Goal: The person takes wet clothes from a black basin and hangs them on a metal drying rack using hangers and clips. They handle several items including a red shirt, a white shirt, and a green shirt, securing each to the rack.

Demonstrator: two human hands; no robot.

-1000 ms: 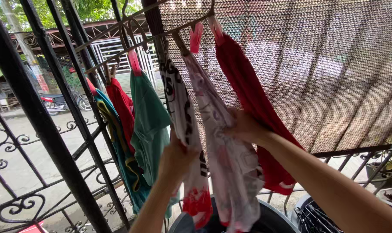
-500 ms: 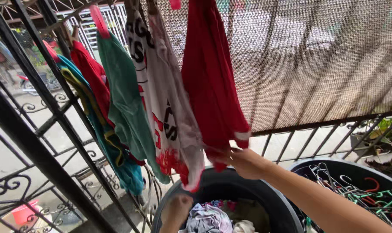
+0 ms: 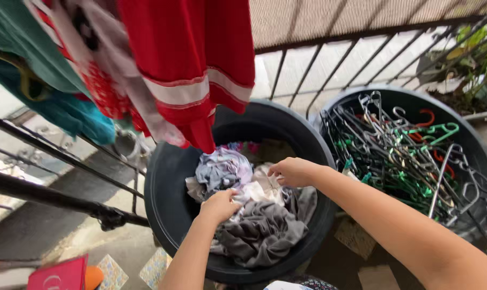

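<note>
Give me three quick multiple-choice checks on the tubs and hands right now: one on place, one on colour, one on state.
1. Where are both hands?
A. In the tub of laundry
B. In the tub of hangers
C. On the railing

2. What colour is the nearest hanging garment?
A. Yellow
B. Red
C. Black

3. The tub of hangers is
A. tipped over
B. covered
C. upright and uncovered

Answers: 1 A, the left hand and right hand are on clothes in the tub of laundry; 2 B, the hanging garment is red; 3 C, the tub of hangers stands lidless.
</note>
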